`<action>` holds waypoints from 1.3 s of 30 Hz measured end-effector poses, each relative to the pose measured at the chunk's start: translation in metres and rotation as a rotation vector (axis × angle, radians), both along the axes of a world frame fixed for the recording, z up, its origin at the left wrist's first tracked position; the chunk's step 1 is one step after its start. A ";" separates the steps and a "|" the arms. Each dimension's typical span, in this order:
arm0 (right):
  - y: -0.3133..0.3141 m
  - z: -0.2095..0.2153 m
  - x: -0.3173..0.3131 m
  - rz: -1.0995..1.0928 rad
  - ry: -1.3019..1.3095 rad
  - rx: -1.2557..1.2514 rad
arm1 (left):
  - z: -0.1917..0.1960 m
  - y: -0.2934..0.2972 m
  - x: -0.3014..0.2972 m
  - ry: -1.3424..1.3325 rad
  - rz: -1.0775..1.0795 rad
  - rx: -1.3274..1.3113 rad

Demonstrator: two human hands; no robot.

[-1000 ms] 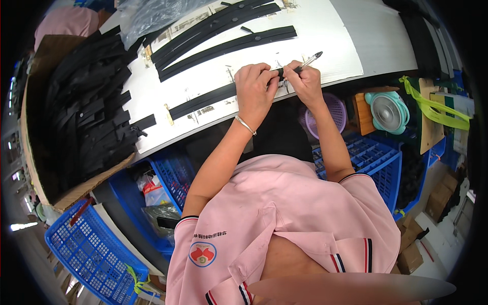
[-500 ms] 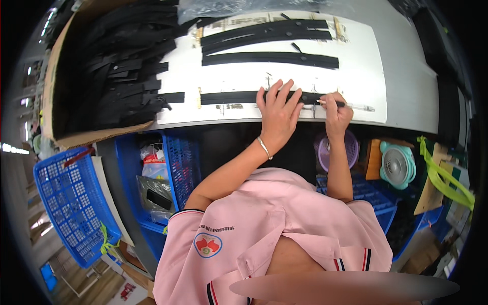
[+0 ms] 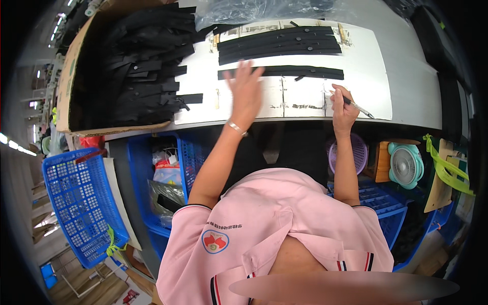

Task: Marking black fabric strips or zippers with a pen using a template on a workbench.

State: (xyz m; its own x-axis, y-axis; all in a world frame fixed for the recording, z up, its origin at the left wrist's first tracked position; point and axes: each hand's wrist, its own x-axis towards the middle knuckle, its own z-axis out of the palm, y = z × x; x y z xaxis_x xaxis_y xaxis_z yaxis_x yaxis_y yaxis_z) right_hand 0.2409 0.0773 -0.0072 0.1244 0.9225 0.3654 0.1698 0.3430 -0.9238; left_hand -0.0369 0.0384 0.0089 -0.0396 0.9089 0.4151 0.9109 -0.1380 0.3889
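Observation:
My left hand (image 3: 245,94), slightly blurred, has its fingers spread, the tips by the left end of a single black zipper (image 3: 290,72). That zipper lies straight across a white board (image 3: 203,113). My right hand (image 3: 344,109) is closed on a pen (image 3: 362,110) with a clear barrel and a dark grip, below the zipper's right end. Farther back on the board, several black zippers (image 3: 279,46) lie side by side in a group. Dark marks and lines show on the board's near part, between my hands.
A cardboard box (image 3: 63,96) heaped with black zippers (image 3: 137,76) stands at the left, some ends hanging onto the board. Clear plastic film (image 3: 254,11) lies at the back. Below the table edge are blue baskets (image 3: 84,203), a purple basket (image 3: 362,152) and a small turquoise fan (image 3: 406,165).
The zipper that was under my hands now lies farther back, and the one behind it has joined the rear group. My left hand has moved left off it; my right hand keeps the pen.

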 end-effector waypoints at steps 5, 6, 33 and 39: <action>0.000 -0.001 -0.002 -0.026 -0.074 0.003 | -0.008 -0.066 -0.127 0.370 0.329 -0.136; 0.000 -0.002 -0.002 -0.042 -0.079 0.004 | -0.003 -0.072 -0.141 0.419 0.383 -0.245; -0.011 0.008 -0.018 -0.046 -0.084 -0.051 | -0.007 -0.026 0.099 -0.134 -0.275 0.109; -0.052 0.005 -0.036 -0.060 -0.709 0.392 | -0.004 -0.034 0.095 -0.189 -0.335 0.111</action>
